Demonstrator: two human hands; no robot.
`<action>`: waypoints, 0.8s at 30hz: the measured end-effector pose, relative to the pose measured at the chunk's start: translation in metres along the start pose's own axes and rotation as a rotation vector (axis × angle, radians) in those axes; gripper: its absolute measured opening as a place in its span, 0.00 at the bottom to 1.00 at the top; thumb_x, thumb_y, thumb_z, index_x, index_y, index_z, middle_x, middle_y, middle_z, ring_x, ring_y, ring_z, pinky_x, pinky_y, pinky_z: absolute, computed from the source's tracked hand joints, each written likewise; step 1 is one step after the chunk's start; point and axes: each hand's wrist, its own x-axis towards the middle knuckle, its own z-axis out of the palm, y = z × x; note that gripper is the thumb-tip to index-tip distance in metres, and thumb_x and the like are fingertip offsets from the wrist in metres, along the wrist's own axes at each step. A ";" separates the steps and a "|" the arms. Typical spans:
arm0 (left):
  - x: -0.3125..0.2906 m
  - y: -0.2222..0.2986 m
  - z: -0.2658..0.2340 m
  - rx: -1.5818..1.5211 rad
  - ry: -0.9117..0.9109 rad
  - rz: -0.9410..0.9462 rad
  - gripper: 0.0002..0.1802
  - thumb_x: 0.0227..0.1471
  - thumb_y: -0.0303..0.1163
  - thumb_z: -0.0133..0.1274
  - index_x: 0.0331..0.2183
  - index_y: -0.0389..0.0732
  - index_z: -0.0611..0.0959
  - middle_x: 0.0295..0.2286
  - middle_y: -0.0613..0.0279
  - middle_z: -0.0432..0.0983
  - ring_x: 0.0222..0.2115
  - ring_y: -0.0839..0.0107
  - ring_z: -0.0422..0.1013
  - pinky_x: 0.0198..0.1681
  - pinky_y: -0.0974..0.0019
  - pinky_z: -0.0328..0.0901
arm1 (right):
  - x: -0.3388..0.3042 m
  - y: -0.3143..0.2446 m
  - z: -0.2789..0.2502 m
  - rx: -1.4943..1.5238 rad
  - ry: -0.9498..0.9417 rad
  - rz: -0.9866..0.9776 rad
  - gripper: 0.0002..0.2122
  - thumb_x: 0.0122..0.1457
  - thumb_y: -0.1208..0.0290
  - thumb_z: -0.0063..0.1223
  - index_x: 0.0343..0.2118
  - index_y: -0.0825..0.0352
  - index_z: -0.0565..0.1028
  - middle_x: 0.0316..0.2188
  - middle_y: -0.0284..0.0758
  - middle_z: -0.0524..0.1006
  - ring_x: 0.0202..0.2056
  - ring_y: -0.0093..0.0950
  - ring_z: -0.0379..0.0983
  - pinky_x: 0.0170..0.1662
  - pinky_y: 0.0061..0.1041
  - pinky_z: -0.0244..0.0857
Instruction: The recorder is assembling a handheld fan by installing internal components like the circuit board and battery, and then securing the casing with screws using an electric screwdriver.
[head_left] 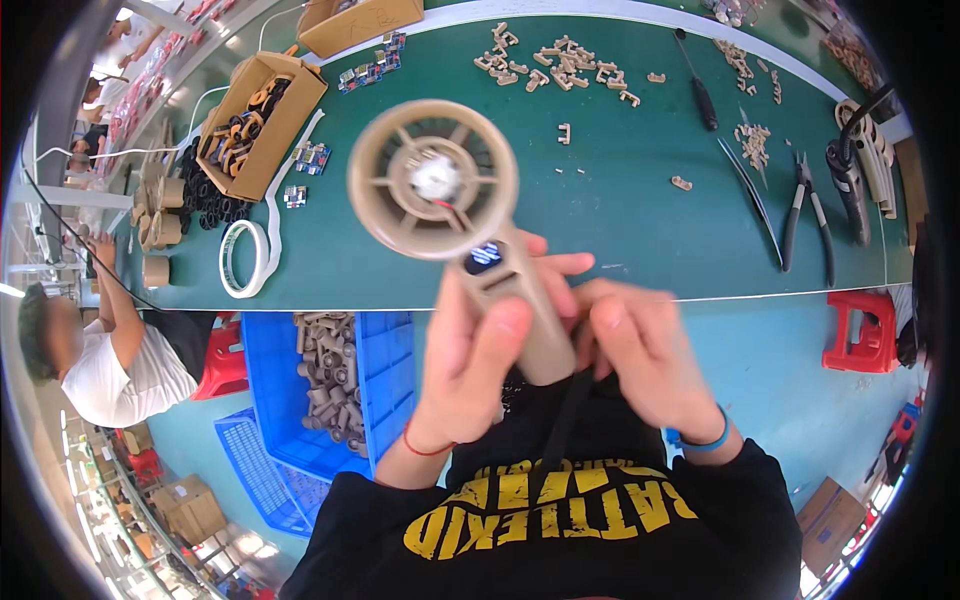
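I hold a beige hand-held fan (440, 190) up close in front of me, its round open head toward the bench and its handle pointing down at me. My left hand (470, 365) grips the handle, thumb on its front below a small lit blue display. My right hand (640, 355) closes around the handle's lower end, where a black cord hangs down. Inside the fan head a white hub and a red wire show.
A green workbench (640, 230) carries small beige parts (550, 65), a black screwdriver (700, 85), tweezers, pliers (805, 215), a tape roll (243, 258) and a cardboard box of parts (262, 120). A blue crate of beige housings (330, 385) sits below left. Another person (100, 360) works at left. A red stool (862, 332) stands at right.
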 end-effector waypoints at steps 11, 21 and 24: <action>0.002 0.000 0.002 -0.044 0.183 -0.053 0.22 0.62 0.43 0.35 0.47 0.33 0.64 0.23 0.58 0.65 0.11 0.75 0.61 0.13 0.76 0.56 | 0.040 0.013 -0.075 -1.028 0.541 -0.241 0.08 0.53 0.80 0.54 0.37 0.69 0.76 0.28 0.34 0.74 0.25 0.23 0.68 0.29 0.21 0.63; 0.006 -0.006 0.005 -0.097 0.170 -0.141 0.21 0.62 0.44 0.36 0.46 0.35 0.65 0.23 0.59 0.65 0.11 0.78 0.61 0.13 0.76 0.55 | 0.023 -0.006 -0.036 0.182 0.187 -0.145 0.07 0.57 0.84 0.49 0.39 0.76 0.73 0.32 0.35 0.75 0.32 0.22 0.73 0.34 0.18 0.68; 0.007 -0.011 0.007 -0.093 0.161 -0.129 0.21 0.62 0.44 0.36 0.46 0.35 0.65 0.24 0.59 0.66 0.11 0.78 0.61 0.13 0.76 0.55 | 0.024 0.002 -0.015 0.479 0.107 -0.145 0.09 0.54 0.87 0.52 0.39 0.76 0.72 0.33 0.38 0.77 0.34 0.25 0.76 0.38 0.21 0.72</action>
